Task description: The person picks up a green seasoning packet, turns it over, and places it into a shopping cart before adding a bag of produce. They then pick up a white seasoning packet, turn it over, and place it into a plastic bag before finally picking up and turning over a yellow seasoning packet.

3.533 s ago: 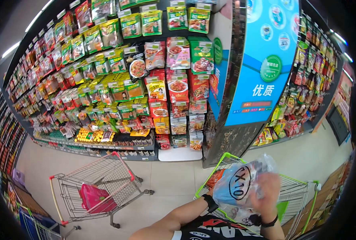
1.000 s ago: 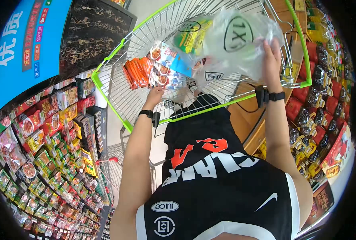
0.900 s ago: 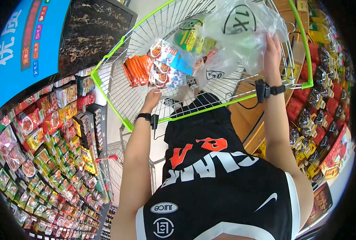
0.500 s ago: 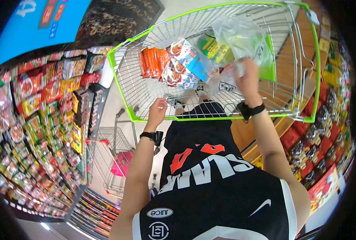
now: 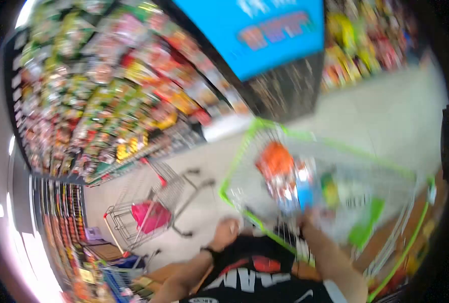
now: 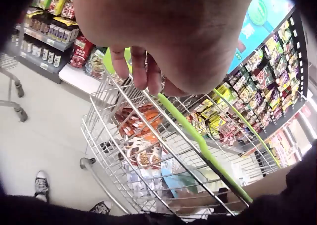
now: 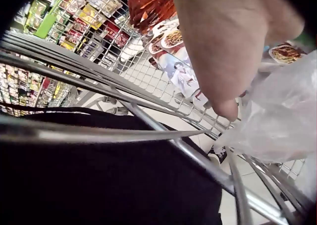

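Pale floor (image 5: 204, 203) opens at nine o'clock off the green-rimmed cart (image 6: 204, 148); left hand (image 5: 226, 232) hangs loose-fingered by its edge; right hand (image 7: 223, 44) inside, grip I can't tell, plastic bag (image 5: 355, 202) at its two o'clock

Place: a supermarket aisle. Evidence: shelving (image 6: 39, 36) with white labels (image 6: 43, 66) along its edges; bagged foods (image 5: 98, 96) in dense rows; small jars (image 6: 45, 54) lined up low; blue sign panel (image 5: 275, 50) on a pillar (image 5: 285, 93); green-trimmed cart (image 6: 204, 149) and red-trimmed cart (image 5: 163, 180), both wire, stand on the floor (image 5: 371, 113).
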`<state>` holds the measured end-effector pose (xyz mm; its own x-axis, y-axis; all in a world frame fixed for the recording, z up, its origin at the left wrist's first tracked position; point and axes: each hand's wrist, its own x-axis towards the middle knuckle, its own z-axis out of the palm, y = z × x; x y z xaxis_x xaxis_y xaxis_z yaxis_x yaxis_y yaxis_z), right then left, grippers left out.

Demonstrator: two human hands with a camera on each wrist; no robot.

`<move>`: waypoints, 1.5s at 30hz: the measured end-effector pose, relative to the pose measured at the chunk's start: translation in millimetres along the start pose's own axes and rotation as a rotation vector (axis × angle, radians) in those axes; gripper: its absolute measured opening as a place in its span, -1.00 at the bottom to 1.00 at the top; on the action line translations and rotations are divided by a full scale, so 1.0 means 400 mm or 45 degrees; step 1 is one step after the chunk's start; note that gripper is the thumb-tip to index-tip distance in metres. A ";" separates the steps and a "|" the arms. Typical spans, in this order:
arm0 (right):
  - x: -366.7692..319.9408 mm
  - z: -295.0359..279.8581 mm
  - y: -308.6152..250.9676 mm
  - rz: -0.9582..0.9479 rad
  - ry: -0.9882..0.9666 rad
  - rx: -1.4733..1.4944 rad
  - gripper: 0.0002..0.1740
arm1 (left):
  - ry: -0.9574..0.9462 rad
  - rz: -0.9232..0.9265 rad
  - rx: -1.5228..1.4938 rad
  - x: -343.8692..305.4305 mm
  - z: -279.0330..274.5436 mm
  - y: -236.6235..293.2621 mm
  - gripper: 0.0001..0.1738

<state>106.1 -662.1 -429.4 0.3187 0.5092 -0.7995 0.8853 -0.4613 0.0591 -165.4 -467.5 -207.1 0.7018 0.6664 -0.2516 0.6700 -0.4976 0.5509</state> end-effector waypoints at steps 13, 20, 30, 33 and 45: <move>-0.033 -0.186 0.057 0.313 0.753 0.666 -0.68 | -0.037 0.313 -0.424 -0.020 -0.013 -0.104 -0.74; -0.423 -0.498 -0.159 -0.545 1.494 1.580 -0.87 | -0.149 -0.001 -1.088 -0.057 -0.002 -0.314 -0.79; -0.738 -0.548 -0.603 -1.146 0.976 1.761 -0.83 | 0.138 0.124 -2.014 -0.225 -0.377 -0.145 -0.41; -0.777 -0.547 -0.662 -1.180 0.927 1.694 -0.82 | 0.339 0.171 -2.080 -0.288 -0.427 -0.177 -0.37; -0.731 -0.640 -0.834 -1.343 0.386 1.865 -0.48 | 0.655 0.436 -1.542 -0.413 -0.573 -0.307 -0.53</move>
<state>-195.6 -471.0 -62.3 0.0794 0.9967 -0.0191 -0.1874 -0.0039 -0.9823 -419.3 -389.2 -50.9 0.4415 0.8714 0.2140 -0.3360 -0.0606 0.9399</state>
